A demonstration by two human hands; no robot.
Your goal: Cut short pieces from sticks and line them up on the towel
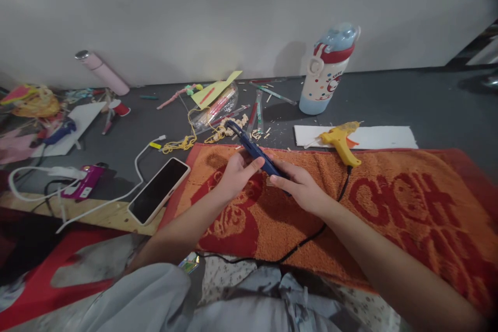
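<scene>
Above the orange-and-red towel (295,228), I hold a slim dark-blue thing (252,149) tilted nearly edge-on; it looks like a phone in a case. My left hand (238,172) closes on its left side, thumb along the near face. My right hand (298,182) grips its lower right end, with the thumb on the near side. The thing's far face and several fingertips behind it are hidden. Just beyond its upper end lies a beaded cream strand (227,128) with yellow string (181,144).
A yellow glue gun (340,140) rests on a white strip (385,137), its black cord crossing the towel. Behind stands a bottle (327,70). At left are a white-framed phone (158,192), a cable (142,166), a purple box (83,182) and a pink flask (103,70).
</scene>
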